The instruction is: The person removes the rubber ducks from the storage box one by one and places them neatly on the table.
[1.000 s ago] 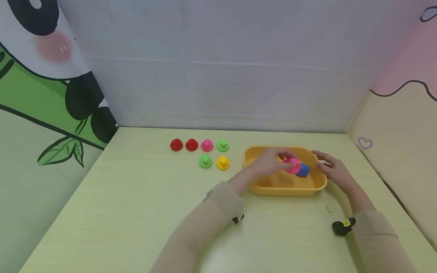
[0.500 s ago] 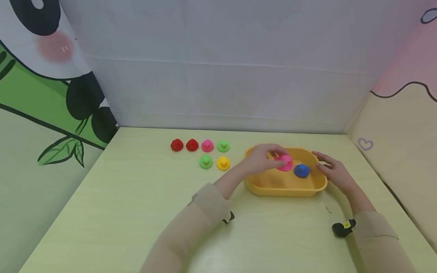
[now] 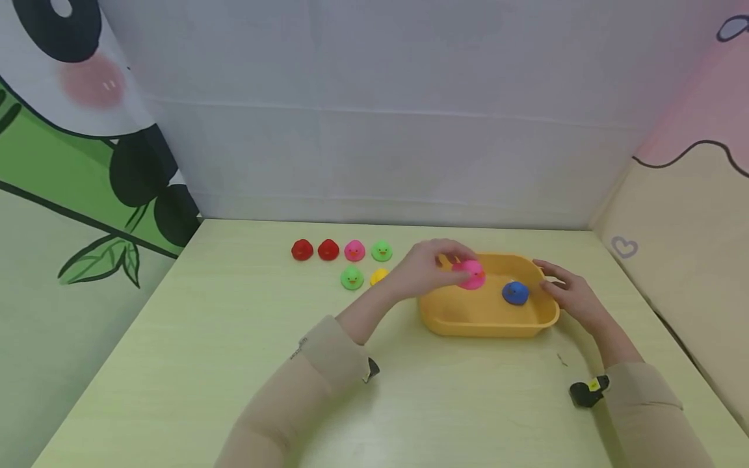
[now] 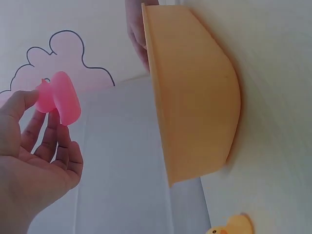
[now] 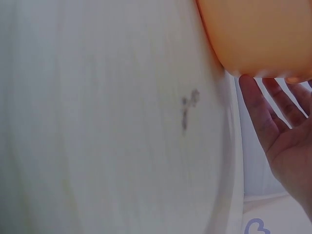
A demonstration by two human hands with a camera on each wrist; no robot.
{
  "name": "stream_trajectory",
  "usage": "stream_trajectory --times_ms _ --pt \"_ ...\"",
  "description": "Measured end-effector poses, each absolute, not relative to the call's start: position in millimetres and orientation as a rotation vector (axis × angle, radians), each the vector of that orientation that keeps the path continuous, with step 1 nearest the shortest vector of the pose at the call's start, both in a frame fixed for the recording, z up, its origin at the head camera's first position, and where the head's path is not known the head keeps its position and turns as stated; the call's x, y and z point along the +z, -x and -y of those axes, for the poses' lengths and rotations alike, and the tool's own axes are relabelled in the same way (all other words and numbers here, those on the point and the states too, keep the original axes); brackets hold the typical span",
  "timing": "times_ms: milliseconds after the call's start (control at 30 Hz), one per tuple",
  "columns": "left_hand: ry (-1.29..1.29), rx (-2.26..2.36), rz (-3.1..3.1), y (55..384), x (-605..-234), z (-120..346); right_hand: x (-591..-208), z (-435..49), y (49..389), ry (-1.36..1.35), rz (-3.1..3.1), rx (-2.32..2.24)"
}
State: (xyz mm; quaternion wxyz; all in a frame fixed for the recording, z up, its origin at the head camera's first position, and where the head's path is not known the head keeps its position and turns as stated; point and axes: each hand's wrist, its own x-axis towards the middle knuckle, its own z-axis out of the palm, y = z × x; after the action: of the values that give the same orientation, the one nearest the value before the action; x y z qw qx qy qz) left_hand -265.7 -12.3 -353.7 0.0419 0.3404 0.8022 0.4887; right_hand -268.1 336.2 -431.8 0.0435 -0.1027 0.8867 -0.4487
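Between thumb and fingers, my left hand [image 3: 424, 266] pinches a pink rubber duck [image 3: 471, 274] above the left part of a yellow-orange plastic basin [image 3: 486, 329]. The left wrist view shows the pink duck [image 4: 63, 100] held clear of the basin wall [image 4: 195, 97]. A blue rubber duck [image 3: 515, 293] sits inside the basin on the right. At the basin's right end, my right hand [image 3: 573, 296] touches the rim with relaxed fingers. In the right wrist view its fingertips [image 5: 247, 82] meet the basin's outer wall [image 5: 258, 39].
Left of the basin, a back row holds two red ducks [image 3: 315, 249], a pink duck [image 3: 354, 251] and a green duck [image 3: 382, 251]. In front lie another green duck [image 3: 352, 278] and a yellow duck [image 3: 379, 276], partly behind my left hand. A pale wall closes the table's back.
My left hand has lifted the pink duck away from beside the blue duck and carried it leftward over the basin. My right hand stays at the rim.
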Motion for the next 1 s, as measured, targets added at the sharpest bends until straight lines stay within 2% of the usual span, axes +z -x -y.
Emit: stream_trajectory --times_ms 367,1000 --pt "-1.128 1.510 -2.465 259.3 -338.6 40.8 -432.0 -337.3 269.3 0.298 -2.722 -1.354" --pt "-1.223 1.564 -2.536 249.4 -340.6 104.0 -430.7 -331.0 256.0 0.291 -2.739 -1.342"
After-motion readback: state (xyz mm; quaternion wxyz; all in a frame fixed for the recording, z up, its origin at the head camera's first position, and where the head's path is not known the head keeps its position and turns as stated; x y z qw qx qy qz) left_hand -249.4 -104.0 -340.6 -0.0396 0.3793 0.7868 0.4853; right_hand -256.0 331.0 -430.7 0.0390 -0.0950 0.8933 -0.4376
